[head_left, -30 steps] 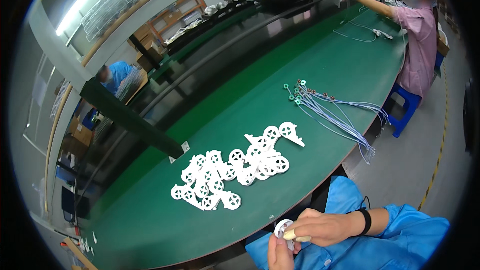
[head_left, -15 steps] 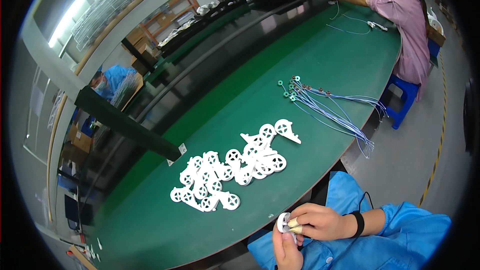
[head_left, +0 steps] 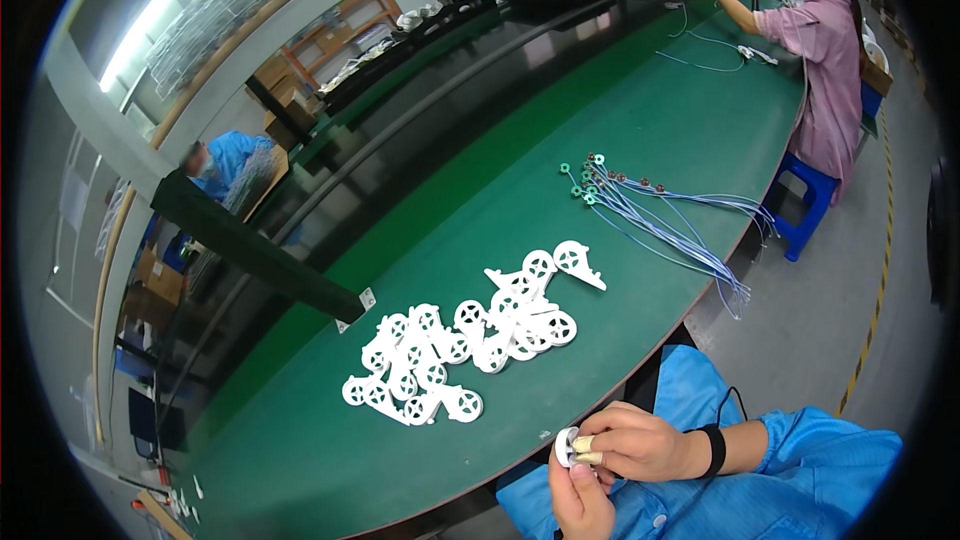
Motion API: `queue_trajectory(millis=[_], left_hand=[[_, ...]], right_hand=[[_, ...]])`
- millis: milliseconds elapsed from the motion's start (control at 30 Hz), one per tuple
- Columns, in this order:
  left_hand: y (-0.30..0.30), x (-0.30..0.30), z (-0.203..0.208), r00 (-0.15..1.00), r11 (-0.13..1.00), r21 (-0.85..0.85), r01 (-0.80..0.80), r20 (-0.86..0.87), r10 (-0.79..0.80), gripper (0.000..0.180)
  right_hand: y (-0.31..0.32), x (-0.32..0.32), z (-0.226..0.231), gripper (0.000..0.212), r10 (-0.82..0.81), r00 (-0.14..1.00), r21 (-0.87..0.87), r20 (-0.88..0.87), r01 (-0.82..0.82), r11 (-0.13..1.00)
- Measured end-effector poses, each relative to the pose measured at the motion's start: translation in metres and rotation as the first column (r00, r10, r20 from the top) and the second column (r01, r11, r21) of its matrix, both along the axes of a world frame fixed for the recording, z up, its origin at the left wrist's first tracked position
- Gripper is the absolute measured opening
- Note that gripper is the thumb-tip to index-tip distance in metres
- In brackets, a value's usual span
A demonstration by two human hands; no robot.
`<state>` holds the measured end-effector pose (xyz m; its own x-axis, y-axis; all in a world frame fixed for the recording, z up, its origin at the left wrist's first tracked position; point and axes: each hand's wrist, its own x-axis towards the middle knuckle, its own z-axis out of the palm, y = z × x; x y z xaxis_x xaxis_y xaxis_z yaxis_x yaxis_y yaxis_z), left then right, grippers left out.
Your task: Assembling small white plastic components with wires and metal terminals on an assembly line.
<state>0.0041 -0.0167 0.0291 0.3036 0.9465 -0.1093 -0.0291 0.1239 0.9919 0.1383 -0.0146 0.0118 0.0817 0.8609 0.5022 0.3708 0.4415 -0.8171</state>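
At the frame's lower right, grips a white round part [head_left: 563, 448] with left fingers [head_left: 583, 488] below and right fingers [head_left: 625, 440] beside, apparently to hold it steady.

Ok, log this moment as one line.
left hand: holds white part | right hand: fingertips against it | table: white pieces, wires
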Motion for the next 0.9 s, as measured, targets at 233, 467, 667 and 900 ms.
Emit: queue_trajectory(millis=[233,467,667,900], left_hand=[[0.001,-0.005,-0.009,0.995,0.998,-0.030,0.063,0.075,-0.061,0.038],[0.003,-0.012,-0.021,0.988,0.996,0.090,0.029,-0.154,-0.015,0.040],[0.009,-0.019,-0.011,0.971,0.989,0.079,0.124,-0.213,-0.105,0.038],[0.012,-0.022,-0.015,0.887,0.918,0.332,0.219,-0.459,-0.046,0.036]], right_hand=[[0.006,0.000,-0.003,0.023,0.008,0.998,0.118,0.065,-0.016,0.993],[0.010,0.006,-0.003,0.022,0.103,0.976,0.089,0.191,-0.122,0.989],[0.017,0.011,-0.004,0.025,0.196,0.933,0.088,0.301,-0.232,0.969],[0.019,0.009,-0.003,0.024,0.235,0.932,0.031,0.275,-0.253,0.967]])
